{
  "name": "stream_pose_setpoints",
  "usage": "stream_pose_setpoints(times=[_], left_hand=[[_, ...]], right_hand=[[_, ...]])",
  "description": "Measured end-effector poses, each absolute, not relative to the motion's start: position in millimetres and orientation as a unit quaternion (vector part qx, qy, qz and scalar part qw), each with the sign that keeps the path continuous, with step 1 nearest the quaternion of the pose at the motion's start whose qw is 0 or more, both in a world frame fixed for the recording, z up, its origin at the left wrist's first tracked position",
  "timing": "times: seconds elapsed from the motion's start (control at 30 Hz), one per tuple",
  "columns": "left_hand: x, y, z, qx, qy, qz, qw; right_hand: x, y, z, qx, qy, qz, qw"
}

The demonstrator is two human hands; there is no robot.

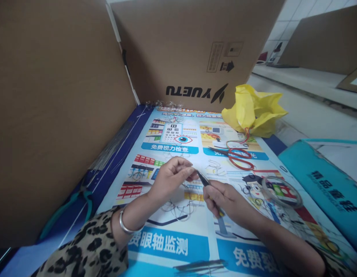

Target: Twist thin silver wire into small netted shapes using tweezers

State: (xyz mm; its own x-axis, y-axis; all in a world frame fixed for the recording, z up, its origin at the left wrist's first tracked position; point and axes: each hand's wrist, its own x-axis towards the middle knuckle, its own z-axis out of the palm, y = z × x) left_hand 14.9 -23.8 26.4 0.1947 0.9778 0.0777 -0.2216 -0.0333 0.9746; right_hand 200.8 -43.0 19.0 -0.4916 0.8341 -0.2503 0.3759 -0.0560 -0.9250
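My left hand (176,173) is closed in a pinch in the middle of the printed sheet, and whatever its fingertips hold is too small to make out. My right hand (224,196) grips slim black tweezers (203,178); their tip points up and left and meets the left fingertips. Beneath the hands, thin wire loops (178,207) lie on the poster-like sheet (192,242). Past the right hand are scissors (240,156) with orange-red handles. A clear round coil or ring (282,191) lies to their right.
Cardboard panels (192,42) stand at the left and back. Pliers with teal handles (71,204) and thin metal strips (113,146) lie left. Crumpled yellow wrapping (253,109) and a turquoise box (322,184) are right. Dark thin strips (200,265) lie at the front edge.
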Motion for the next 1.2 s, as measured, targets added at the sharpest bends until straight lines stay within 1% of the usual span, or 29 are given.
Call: stream_pose_setpoints(times=[0.17, 0.3, 0.43, 0.5, 0.63, 0.8, 0.9, 1.2], left_hand=[[10.0, -25.1, 26.4, 0.552, 0.401, 0.489, 0.544], [7.3, -22.7, 24.0, 0.592, 0.437, 0.457, 0.501], [8.7, -21.7, 22.0, 0.578, 0.447, 0.45, 0.512], [11.2, -23.0, 21.8, 0.545, 0.461, 0.467, 0.521], [17.1, -27.7, 21.9, 0.5, 0.482, 0.519, 0.499], [21.7, -33.0, 18.7, 0.511, 0.479, 0.548, 0.458], [23.0, -35.2, 16.3, 0.526, 0.478, 0.553, 0.434], [24.7, -36.9, 17.6, 0.542, 0.491, 0.542, 0.414]], right_hand=[[202.4, -40.4, 19.4, -0.46, -0.642, 0.577, 0.207], [201.5, -40.5, 20.4, -0.486, -0.644, 0.554, 0.203], [201.5, -41.1, 20.8, -0.519, -0.666, 0.494, 0.207], [201.1, -42.0, 22.2, -0.521, -0.67, 0.486, 0.208], [197.8, -47.3, 28.2, -0.506, -0.655, 0.523, 0.203], [192.6, -56.7, 29.0, -0.485, -0.644, 0.562, 0.186], [191.2, -59.1, 24.5, -0.48, -0.63, 0.581, 0.188], [190.9, -56.6, 22.1, -0.496, -0.618, 0.575, 0.203]])
